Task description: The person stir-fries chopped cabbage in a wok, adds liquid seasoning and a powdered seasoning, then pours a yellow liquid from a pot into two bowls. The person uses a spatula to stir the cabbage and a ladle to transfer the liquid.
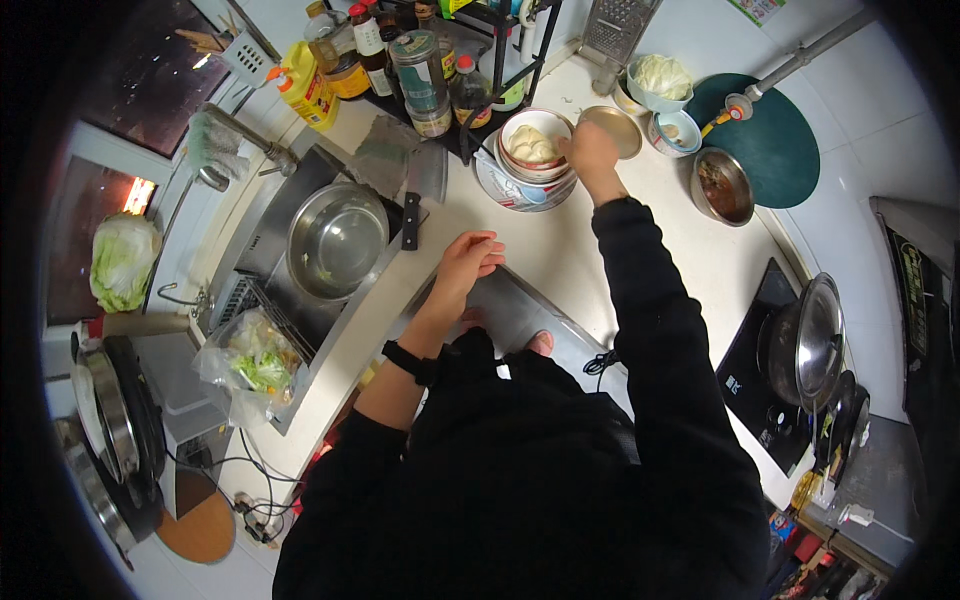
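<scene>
My right hand [594,154] is at the right rim of a red-edged white bowl [536,120], its fingertips by the edge; whether they grip it is hidden. A pale, soft, dough-like lump [531,144] lies in this bowl. Under the bowl are stacked dishes and a printed plate [491,189], with a light blue spoon [532,195] at the front. Partly behind my right hand lies a round tan lid or dish [616,129]. My left hand [471,259] hovers near the counter's front edge, loosely curled and with nothing visible in it.
Left of my hands, a cleaver [411,217] lies by the sink with a steel basin [337,240]. Bottles [367,45] crowd a black rack behind. Rightward stand a bowl of cabbage [660,79], a steel bowl of sauce [721,187] and a lidded pot [817,337] on a cooktop.
</scene>
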`<state>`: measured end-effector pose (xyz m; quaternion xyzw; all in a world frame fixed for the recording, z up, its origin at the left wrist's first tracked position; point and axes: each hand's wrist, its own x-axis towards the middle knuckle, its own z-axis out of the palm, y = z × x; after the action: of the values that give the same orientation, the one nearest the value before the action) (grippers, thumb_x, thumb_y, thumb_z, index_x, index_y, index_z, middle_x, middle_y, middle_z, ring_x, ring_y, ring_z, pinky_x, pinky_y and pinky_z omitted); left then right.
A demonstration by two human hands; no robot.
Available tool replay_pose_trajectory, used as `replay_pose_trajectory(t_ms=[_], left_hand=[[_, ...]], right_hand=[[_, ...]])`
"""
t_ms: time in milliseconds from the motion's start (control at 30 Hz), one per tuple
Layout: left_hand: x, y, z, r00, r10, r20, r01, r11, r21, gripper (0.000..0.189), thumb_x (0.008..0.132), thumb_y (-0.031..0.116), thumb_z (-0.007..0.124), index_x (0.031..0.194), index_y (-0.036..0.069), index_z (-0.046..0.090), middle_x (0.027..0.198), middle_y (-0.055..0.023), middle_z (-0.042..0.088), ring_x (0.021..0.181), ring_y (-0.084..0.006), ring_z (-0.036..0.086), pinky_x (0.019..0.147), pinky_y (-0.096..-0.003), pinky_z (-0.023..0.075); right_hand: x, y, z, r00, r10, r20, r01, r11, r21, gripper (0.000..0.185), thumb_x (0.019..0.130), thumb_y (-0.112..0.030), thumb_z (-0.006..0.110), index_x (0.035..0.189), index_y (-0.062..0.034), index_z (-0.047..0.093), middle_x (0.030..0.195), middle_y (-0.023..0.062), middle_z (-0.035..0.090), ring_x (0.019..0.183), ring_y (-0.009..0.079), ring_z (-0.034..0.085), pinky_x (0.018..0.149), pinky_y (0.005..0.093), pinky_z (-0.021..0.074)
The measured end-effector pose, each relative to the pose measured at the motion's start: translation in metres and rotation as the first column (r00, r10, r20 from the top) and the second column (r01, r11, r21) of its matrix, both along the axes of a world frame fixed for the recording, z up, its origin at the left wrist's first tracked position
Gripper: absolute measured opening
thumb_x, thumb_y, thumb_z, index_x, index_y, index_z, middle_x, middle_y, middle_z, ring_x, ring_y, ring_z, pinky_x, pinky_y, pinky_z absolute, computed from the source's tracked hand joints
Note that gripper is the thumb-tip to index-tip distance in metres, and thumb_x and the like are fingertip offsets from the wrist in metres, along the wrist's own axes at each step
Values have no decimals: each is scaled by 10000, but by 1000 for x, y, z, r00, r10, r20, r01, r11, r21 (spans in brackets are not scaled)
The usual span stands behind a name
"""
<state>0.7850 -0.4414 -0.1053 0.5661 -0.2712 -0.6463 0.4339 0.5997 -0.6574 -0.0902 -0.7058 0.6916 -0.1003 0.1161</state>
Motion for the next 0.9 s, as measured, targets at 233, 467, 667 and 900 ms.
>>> replay_pose_trajectory(t_ms=[233, 467, 667, 900], left_hand=[[12, -51, -16, 997, -72, 1, 72, 997, 11, 228, 946, 201, 526, 1116, 55, 568, 1052, -73, 657, 912, -150, 638, 800, -273, 482], [2, -120, -25, 999, -15, 49, 18, 998, -52, 224, 919, 223, 563, 1022, 25, 566, 945, -86, 663, 770, -154, 650, 674, -273, 500], [2, -176, -42, 852, -111, 512, 166, 984, -62, 449, 852, 428, 610, 915, -16, 606, 835, -156, 678, 723, -265, 672, 687, -368, 523], [1, -197, -40, 500, -361, 787, 383, 908, 173, 439, 770, 382, 563, 958, 8, 695, 982, -191, 678, 929, -335, 648, 809, -444, 509]], right_hand=[[8, -20, 1, 997, 38, -74, -30, 994, 105, 290, 770, -272, 638, 956, -59, 702, 984, 169, 685, 921, 320, 659, 784, 417, 521], [-13, 1, 13, 808, -170, 564, 168, 984, 57, 206, 789, -180, 582, 801, 23, 612, 631, 125, 636, 510, 192, 612, 451, 309, 472], [-66, 17, -7, 383, -352, 854, 513, 850, 121, 147, 791, -95, 564, 728, 35, 538, 589, 107, 590, 462, 136, 566, 375, 238, 395], [-90, 30, -97, 233, -546, 805, 683, 681, 264, 185, 782, -66, 536, 640, 47, 500, 523, 97, 533, 384, 145, 509, 320, 260, 340]])
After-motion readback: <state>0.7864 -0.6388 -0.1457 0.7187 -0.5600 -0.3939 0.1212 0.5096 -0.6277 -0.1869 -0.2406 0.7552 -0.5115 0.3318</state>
